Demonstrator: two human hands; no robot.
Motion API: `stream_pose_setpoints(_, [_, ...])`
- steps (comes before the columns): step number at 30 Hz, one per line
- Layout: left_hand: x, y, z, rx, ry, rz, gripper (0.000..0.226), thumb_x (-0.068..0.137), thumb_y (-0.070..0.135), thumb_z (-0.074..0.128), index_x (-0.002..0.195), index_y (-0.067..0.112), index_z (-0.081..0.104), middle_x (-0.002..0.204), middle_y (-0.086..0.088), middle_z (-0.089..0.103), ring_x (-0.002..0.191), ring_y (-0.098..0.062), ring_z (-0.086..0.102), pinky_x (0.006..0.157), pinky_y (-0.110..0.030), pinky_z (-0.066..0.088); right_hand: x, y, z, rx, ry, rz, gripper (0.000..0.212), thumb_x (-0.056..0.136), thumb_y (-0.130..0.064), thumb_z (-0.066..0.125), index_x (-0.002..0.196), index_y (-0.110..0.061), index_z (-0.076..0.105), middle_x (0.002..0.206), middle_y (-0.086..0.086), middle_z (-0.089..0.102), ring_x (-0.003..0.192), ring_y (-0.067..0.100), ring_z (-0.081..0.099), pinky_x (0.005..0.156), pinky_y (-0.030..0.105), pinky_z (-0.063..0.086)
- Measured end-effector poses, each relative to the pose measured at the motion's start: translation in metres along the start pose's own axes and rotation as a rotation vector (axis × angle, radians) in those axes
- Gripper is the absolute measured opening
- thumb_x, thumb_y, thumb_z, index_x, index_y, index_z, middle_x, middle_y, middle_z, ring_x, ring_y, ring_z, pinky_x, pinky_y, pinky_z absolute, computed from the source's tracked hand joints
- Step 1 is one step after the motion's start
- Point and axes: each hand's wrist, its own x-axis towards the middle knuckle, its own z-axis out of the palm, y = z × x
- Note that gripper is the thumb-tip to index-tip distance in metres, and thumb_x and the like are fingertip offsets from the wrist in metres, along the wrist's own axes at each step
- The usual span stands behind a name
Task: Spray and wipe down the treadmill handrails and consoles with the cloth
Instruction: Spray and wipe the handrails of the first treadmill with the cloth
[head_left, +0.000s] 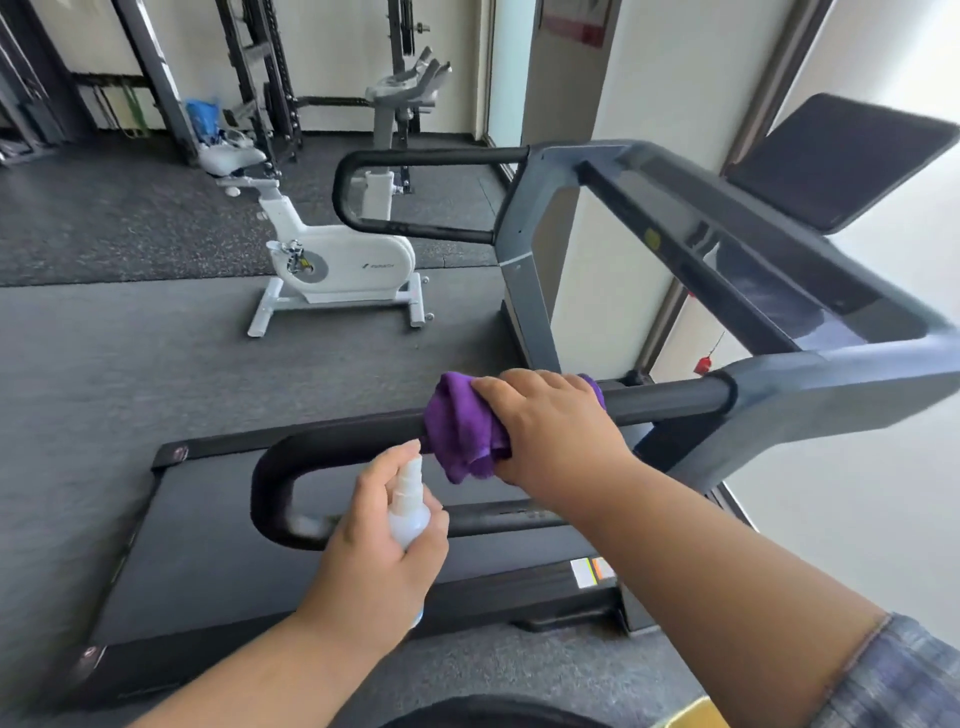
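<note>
The right hand clamps a purple cloth around the near handrail, hiding the bar beneath. The left hand grips a spray bottle, its base hidden by the fingers.

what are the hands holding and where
Left hand grips the spray bottle round its body. Right hand holds the purple cloth wrapped over the near handrail.
</note>
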Motion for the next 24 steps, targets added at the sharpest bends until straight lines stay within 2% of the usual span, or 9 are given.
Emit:
stream_pose_setpoints(3, [0.004,0.020,0.020,0.001,-0.028,0.005,0.075,0.089,0.012,0.064,0.101,0.078,0.031,0.095,0.015,0.065,0.078,-0.010,0.061,0.056,-0.006,0.045,-0.018,0.042,-0.002,0.030,0.074,0.032,0.075,0.067,-0.063,0.066,0.132,-0.029,0.054,0.111,-0.005,0.063,0.102,0.027,0.062,0.089,0.042,0.046])
stream_pose_setpoints(7, [0.008,0.045,0.043,0.017,-0.037,-0.009,0.072,0.091,0.014,0.062,0.098,0.078,0.030,0.094,0.024,0.062,0.073,-0.015,0.060,0.049,-0.008,0.045,-0.035,0.087,-0.002,0.057,0.146,0.052,0.074,0.067,-0.067,0.072,0.128,-0.028,0.058,0.111,-0.005,0.063,0.101,0.027,0.062,0.089,0.043,0.046])
stream_pose_setpoints(11, [0.009,0.058,0.064,0.035,0.016,-0.053,0.067,0.091,0.021,0.060,0.099,0.080,0.029,0.091,0.013,0.064,0.068,-0.015,0.061,0.045,-0.011,0.045,-0.051,0.123,-0.003,0.072,0.185,0.058,0.072,0.070,-0.069,0.070,0.128,-0.028,0.059,0.118,-0.004,0.064,0.109,0.025,0.061,0.095,0.043,0.044])
stream_pose_setpoints(13, [0.008,0.063,0.072,0.049,0.040,-0.061,0.066,0.091,0.022,0.060,0.100,0.079,0.029,0.092,0.011,0.065,0.067,-0.017,0.061,0.046,-0.011,0.046,-0.056,0.137,-0.003,0.080,0.198,0.042,0.071,0.072,-0.065,0.071,0.130,-0.026,0.059,0.122,-0.004,0.063,0.114,0.025,0.059,0.100,0.042,0.042])
stream_pose_setpoints(16, [0.007,0.070,0.082,0.059,0.073,-0.078,0.065,0.091,0.022,0.060,0.101,0.079,0.030,0.092,0.011,0.065,0.070,-0.016,0.060,0.047,-0.011,0.047,-0.059,0.139,0.000,0.112,0.248,0.018,0.066,0.071,-0.049,0.079,0.130,-0.025,0.060,0.125,-0.002,0.063,0.118,0.026,0.057,0.104,0.045,0.040])
stream_pose_setpoints(18, [0.007,0.073,0.088,0.065,0.111,-0.076,0.065,0.091,0.022,0.061,0.103,0.079,0.029,0.092,0.018,0.064,0.070,-0.015,0.061,0.053,-0.013,0.049,-0.062,0.131,0.003,0.159,0.301,0.020,0.066,0.067,-0.037,0.083,0.128,-0.024,0.063,0.126,0.000,0.064,0.119,0.028,0.057,0.106,0.049,0.039])
stream_pose_setpoints(19, [0.007,0.074,0.091,0.062,0.130,-0.073,0.066,0.091,0.022,0.061,0.105,0.078,0.029,0.093,0.020,0.064,0.072,-0.015,0.062,0.062,-0.015,0.050,-0.064,0.128,0.005,0.180,0.319,0.020,0.068,0.065,-0.032,0.084,0.128,-0.024,0.063,0.127,0.000,0.063,0.121,0.029,0.056,0.108,0.051,0.038])
stream_pose_setpoints(21, [0.006,0.076,0.096,0.060,0.161,-0.074,0.068,0.090,0.018,0.061,0.109,0.076,0.030,0.093,0.017,0.065,0.080,-0.017,0.065,0.077,-0.032,0.052,-0.069,0.127,0.012,0.233,0.355,0.002,0.070,0.063,-0.025,0.086,0.129,-0.025,0.063,0.131,0.001,0.062,0.126,0.030,0.054,0.110,0.054,0.035])
stream_pose_setpoints(24, [0.002,0.079,0.104,0.073,0.197,-0.073,0.069,0.090,0.015,0.061,0.111,0.074,0.031,0.091,0.013,0.065,0.083,-0.019,0.064,0.082,-0.040,0.052,-0.078,0.130,0.020,0.331,0.382,-0.037,0.072,0.066,-0.019,0.085,0.133,-0.026,0.061,0.139,-0.001,0.058,0.134,0.028,0.047,0.115,0.054,0.029])
